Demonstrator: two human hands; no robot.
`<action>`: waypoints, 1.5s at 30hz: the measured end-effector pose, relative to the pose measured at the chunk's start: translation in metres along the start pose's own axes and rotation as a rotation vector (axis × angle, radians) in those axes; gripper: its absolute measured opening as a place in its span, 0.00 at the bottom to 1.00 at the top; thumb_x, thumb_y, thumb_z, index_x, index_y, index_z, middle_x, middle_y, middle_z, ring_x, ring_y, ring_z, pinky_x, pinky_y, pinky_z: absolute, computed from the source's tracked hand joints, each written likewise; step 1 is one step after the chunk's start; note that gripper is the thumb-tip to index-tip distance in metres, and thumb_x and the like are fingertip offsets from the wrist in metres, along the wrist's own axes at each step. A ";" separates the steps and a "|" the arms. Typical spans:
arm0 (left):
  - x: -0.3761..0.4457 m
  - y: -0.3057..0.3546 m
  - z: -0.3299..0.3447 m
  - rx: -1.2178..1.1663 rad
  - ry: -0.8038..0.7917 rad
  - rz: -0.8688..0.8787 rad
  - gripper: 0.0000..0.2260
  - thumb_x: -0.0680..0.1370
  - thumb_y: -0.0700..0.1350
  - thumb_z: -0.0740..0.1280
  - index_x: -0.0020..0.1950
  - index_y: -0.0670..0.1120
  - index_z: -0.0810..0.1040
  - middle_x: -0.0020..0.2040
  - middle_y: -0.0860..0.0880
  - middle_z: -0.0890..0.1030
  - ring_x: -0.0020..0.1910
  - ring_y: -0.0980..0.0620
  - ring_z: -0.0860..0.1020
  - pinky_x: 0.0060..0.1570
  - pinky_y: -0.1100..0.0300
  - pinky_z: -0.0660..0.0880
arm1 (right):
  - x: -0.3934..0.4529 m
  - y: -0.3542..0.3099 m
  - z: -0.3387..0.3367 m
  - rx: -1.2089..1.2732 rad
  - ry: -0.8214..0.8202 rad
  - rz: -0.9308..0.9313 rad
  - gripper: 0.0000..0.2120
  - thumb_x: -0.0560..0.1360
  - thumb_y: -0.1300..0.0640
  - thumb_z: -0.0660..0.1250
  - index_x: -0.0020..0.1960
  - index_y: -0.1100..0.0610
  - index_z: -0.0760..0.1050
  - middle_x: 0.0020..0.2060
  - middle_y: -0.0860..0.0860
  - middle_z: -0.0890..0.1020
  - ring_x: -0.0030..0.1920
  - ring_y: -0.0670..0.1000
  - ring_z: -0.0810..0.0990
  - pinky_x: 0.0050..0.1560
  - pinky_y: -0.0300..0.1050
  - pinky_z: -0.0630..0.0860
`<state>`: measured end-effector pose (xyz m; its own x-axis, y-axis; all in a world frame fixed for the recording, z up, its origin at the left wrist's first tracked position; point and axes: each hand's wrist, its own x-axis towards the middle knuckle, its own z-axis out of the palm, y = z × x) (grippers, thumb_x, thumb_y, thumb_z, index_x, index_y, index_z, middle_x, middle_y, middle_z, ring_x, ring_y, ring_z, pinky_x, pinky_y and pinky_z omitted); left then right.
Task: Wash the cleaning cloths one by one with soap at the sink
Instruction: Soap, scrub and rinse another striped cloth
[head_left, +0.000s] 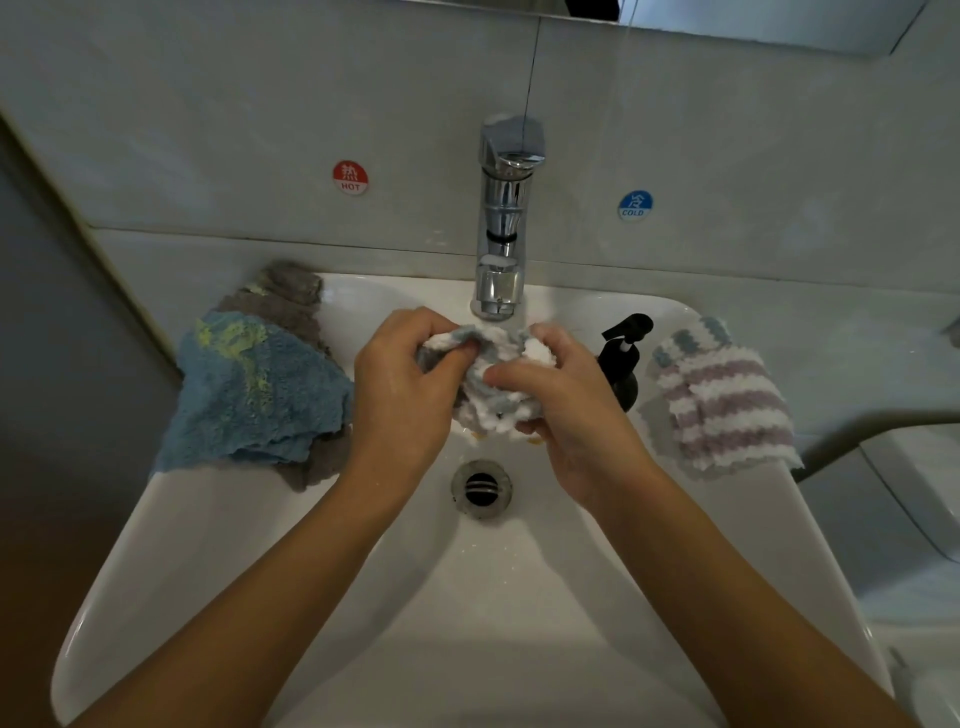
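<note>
Head view shows us our left hand (402, 382) and right hand (563, 410), both curled and gripping a bunched, fluffy blue-and-white cloth (493, 379) over the glossy white sink (260, 545), under the chrome faucet (501, 218). At nine o'clock lies a nubby blue cloth (254, 395); at three o'clock, a purple-striped cloth (727, 405).
</note>
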<state>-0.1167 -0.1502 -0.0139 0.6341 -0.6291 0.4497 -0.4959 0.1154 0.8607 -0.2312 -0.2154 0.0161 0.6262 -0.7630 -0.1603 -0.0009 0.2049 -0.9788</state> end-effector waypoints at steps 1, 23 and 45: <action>0.000 0.000 0.000 -0.007 0.009 0.000 0.02 0.73 0.42 0.68 0.41 0.44 0.78 0.40 0.47 0.78 0.38 0.53 0.77 0.37 0.61 0.73 | 0.000 0.000 0.001 0.034 -0.007 0.019 0.14 0.72 0.68 0.71 0.55 0.59 0.73 0.42 0.55 0.82 0.36 0.50 0.82 0.31 0.38 0.76; 0.009 0.007 -0.010 -0.297 0.327 -0.345 0.11 0.76 0.36 0.66 0.42 0.53 0.76 0.45 0.48 0.79 0.45 0.48 0.79 0.42 0.51 0.80 | -0.002 0.006 0.000 0.093 0.079 -0.041 0.09 0.75 0.61 0.71 0.52 0.52 0.74 0.52 0.53 0.82 0.45 0.48 0.84 0.36 0.41 0.80; -0.016 0.022 0.016 -0.240 0.104 -0.323 0.07 0.80 0.46 0.66 0.42 0.49 0.78 0.38 0.49 0.83 0.38 0.54 0.82 0.37 0.57 0.79 | -0.003 0.014 0.012 0.199 0.274 -0.177 0.10 0.72 0.66 0.73 0.48 0.54 0.78 0.43 0.51 0.83 0.40 0.45 0.84 0.37 0.36 0.79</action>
<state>-0.1476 -0.1500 -0.0066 0.7973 -0.5825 0.1582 -0.1165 0.1087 0.9872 -0.2241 -0.2027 0.0046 0.3717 -0.9273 -0.0453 0.2567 0.1496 -0.9548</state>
